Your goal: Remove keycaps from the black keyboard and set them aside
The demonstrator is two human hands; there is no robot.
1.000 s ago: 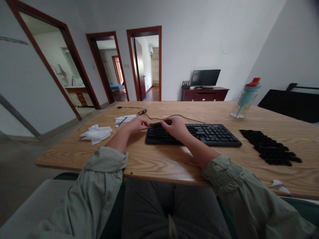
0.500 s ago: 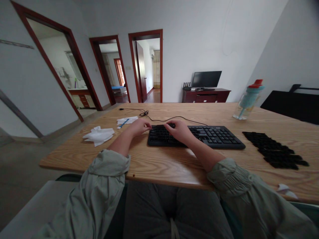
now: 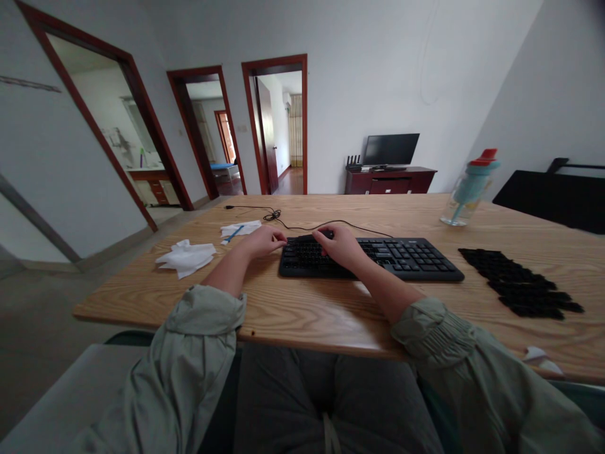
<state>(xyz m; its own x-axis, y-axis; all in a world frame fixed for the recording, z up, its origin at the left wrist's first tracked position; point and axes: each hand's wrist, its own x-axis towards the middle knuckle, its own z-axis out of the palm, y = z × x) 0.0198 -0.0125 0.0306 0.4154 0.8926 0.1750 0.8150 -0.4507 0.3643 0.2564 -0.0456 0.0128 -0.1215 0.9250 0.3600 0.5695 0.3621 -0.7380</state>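
A black keyboard (image 3: 406,257) lies on the wooden table (image 3: 302,309) in front of me. My left hand (image 3: 265,241) is curled at the keyboard's far left corner, fingertips pressed against its edge. My right hand (image 3: 341,247) rests on the left part of the keys, with its fingers bent over the far edge; what they pinch is hidden. The keyboard's cable (image 3: 293,224) runs off to the far left. Several loose black keycaps (image 3: 520,280) lie in rows to the right of the keyboard.
A crumpled white tissue (image 3: 185,257) and a paper with a blue pen (image 3: 239,229) lie left of the keyboard. A water bottle (image 3: 466,189) stands at the far right. A white scrap (image 3: 539,359) sits by the near right edge. Doorways open beyond the table.
Both hands have stayed at the keyboard's left end. My right hand's fingers have shifted slightly along the far edge. The view has risen a little.
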